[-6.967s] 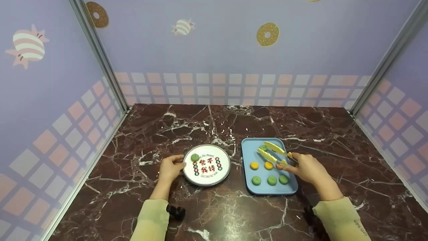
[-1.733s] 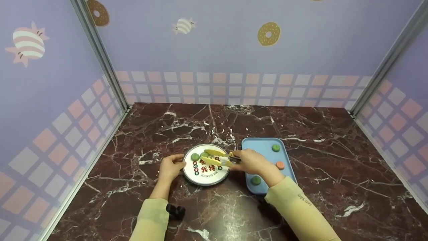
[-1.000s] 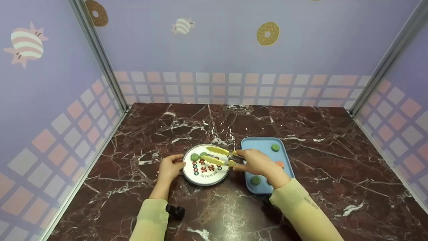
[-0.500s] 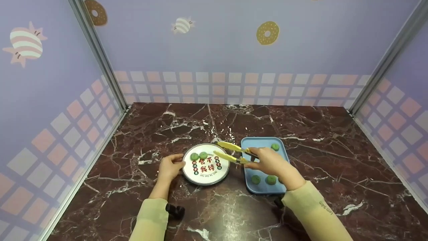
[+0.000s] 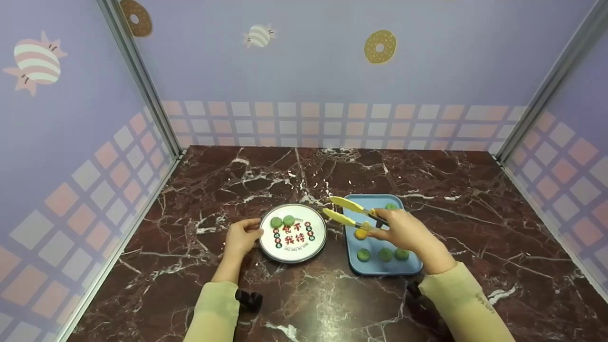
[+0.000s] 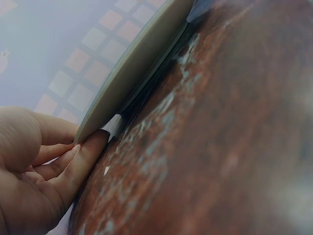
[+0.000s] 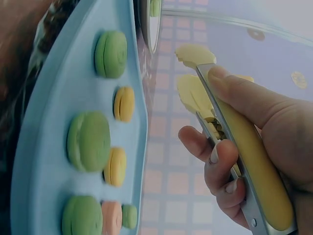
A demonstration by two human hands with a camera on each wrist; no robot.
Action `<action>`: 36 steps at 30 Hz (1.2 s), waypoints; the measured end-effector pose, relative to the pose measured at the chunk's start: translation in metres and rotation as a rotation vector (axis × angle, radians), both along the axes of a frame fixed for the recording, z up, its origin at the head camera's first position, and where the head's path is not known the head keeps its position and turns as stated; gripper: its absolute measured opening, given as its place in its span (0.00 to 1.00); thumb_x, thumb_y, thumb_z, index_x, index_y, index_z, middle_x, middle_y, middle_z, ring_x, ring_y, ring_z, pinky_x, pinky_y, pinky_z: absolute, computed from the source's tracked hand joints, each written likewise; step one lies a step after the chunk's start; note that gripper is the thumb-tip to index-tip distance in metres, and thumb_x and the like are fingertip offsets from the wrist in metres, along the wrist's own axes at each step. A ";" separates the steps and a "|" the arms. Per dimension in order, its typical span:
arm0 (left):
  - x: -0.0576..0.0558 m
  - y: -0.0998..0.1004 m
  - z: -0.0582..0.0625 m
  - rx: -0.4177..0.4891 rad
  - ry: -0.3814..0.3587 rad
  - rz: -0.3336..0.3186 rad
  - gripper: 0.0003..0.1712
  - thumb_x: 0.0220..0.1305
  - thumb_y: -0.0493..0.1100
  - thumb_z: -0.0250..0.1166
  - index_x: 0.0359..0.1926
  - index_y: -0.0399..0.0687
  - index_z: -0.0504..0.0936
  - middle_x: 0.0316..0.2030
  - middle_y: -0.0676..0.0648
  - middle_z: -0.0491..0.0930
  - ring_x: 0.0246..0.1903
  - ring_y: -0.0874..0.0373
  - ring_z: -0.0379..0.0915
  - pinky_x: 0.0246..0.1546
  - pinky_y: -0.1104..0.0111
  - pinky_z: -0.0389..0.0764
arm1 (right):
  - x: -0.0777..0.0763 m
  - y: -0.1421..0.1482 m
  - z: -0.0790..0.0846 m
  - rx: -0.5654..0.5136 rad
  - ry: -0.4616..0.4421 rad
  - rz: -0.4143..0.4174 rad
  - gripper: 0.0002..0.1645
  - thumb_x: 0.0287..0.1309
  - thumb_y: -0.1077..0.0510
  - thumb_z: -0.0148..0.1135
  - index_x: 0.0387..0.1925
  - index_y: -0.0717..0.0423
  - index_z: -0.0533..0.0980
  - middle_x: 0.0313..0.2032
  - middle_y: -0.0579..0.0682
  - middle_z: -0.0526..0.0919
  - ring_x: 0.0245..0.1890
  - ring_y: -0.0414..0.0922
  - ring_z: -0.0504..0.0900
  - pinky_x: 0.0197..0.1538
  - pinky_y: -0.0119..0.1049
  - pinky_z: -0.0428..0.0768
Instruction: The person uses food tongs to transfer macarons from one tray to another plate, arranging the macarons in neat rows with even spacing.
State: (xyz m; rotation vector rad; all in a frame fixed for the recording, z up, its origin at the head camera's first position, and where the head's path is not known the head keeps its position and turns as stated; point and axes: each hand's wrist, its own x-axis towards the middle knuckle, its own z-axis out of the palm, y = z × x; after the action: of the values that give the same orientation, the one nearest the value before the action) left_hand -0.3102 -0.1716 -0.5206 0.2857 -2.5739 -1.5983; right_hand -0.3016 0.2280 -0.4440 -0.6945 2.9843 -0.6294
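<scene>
Grips the yellow tongs (image 5: pixel 346 204), spread apart, in the right hand (image 5: pixel 408 232) above the blue tray (image 5: pixel 373 200). Pinches the white plate (image 5: pixel 269 244) with the left hand (image 5: pixel 242 240). Has two green macarons (image 5: pixel 289 220) on that plate, right of the left hand, and other macarons (image 5: pixel 385 255) below the right hand.

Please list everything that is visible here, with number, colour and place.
Walls: three, purple, behind and at both sides
Posts: two, grey, in wall corners
Printed sweets: several, brown or pink, on walls
Table: one, marbled red-brown, between walls
Tray: one, blue, on table
Plate: one, white, left of tray
Green macarons: six, green, four on tray, two on plate
Yellow macarons: two, yellow, on tray
Pink macaron: one, pink, on tray
Tongs: one, yellow and silver, over tray's left edge
Sleeves: two, pale yellow, on forearms
Wrist devices: two, black, by sleeves
Left grip: one, bare, pinching plate's rim
Right grip: one, bare, holding tongs
</scene>
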 end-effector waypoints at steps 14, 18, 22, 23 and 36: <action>-0.001 0.000 0.000 0.012 0.002 0.011 0.22 0.61 0.32 0.68 0.57 0.30 0.83 0.50 0.29 0.85 0.45 0.43 0.86 0.32 0.67 0.89 | 0.003 0.044 0.001 0.027 -0.058 -0.121 0.36 0.61 0.42 0.72 0.60 0.64 0.77 0.42 0.60 0.88 0.36 0.52 0.84 0.35 0.46 0.77; -0.001 0.000 0.000 0.008 0.008 0.012 0.22 0.61 0.32 0.68 0.57 0.30 0.83 0.49 0.29 0.86 0.44 0.44 0.87 0.31 0.68 0.88 | 0.005 0.054 -0.001 0.022 -0.050 -0.151 0.43 0.59 0.37 0.71 0.63 0.65 0.76 0.54 0.67 0.85 0.51 0.61 0.86 0.48 0.58 0.83; 0.000 0.001 0.000 0.022 0.004 0.011 0.22 0.61 0.31 0.68 0.57 0.30 0.83 0.49 0.29 0.85 0.44 0.44 0.87 0.31 0.68 0.88 | 0.007 0.064 -0.003 0.024 -0.030 -0.174 0.43 0.61 0.37 0.69 0.63 0.68 0.75 0.55 0.70 0.84 0.52 0.64 0.85 0.51 0.62 0.82; 0.000 0.001 0.000 0.023 0.000 0.012 0.22 0.62 0.31 0.68 0.57 0.30 0.83 0.50 0.29 0.85 0.44 0.44 0.87 0.31 0.67 0.89 | 0.008 0.066 -0.003 0.026 -0.023 -0.176 0.42 0.62 0.38 0.69 0.62 0.68 0.76 0.54 0.70 0.84 0.50 0.64 0.85 0.50 0.62 0.83; 0.000 0.000 0.001 -0.039 0.012 0.010 0.22 0.62 0.33 0.68 0.57 0.32 0.83 0.50 0.30 0.86 0.48 0.40 0.85 0.36 0.66 0.88 | 0.008 0.094 -0.003 0.061 -0.073 -0.249 0.33 0.63 0.43 0.70 0.56 0.66 0.78 0.32 0.54 0.83 0.28 0.46 0.74 0.30 0.40 0.69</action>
State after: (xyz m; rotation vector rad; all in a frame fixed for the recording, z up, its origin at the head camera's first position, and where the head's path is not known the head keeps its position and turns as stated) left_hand -0.3105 -0.1715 -0.5201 0.2845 -2.5875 -1.5395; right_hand -0.2941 0.3224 -0.4468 -0.2912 3.0309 -0.5556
